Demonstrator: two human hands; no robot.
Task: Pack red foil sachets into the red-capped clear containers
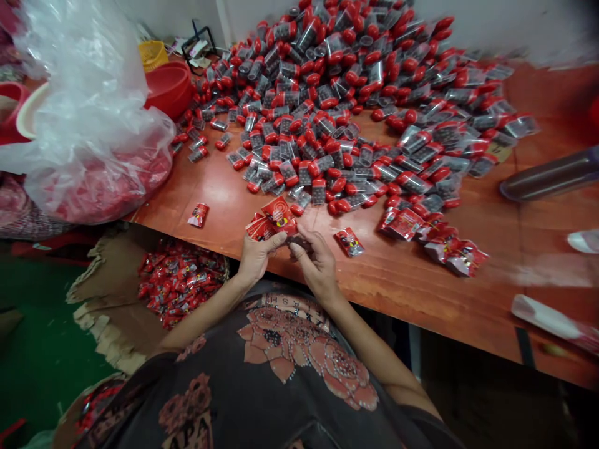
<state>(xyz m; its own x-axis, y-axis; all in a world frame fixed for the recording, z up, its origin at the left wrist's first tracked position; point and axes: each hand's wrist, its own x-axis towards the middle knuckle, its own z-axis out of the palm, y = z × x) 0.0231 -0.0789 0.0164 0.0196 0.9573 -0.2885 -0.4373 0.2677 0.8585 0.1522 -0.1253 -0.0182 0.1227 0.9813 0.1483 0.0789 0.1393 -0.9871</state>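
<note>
**Held Close at the Edge**

Our left hand [256, 259] and right hand [317, 260] are gripping red packets [274, 219] together, just over the edge of the orange-red table [412, 274]. Down below, a torn cardboard box [112, 299] holds more packets [180, 284]. Past our hands lies a big pile of clear tubes with red caps [322, 106]. A clear plastic bag [88, 118] sits to the left.

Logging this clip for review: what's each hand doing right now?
Left hand: closed, holding red printed packets.
Right hand: closed, pinching a dark item, partly hidden.
</note>
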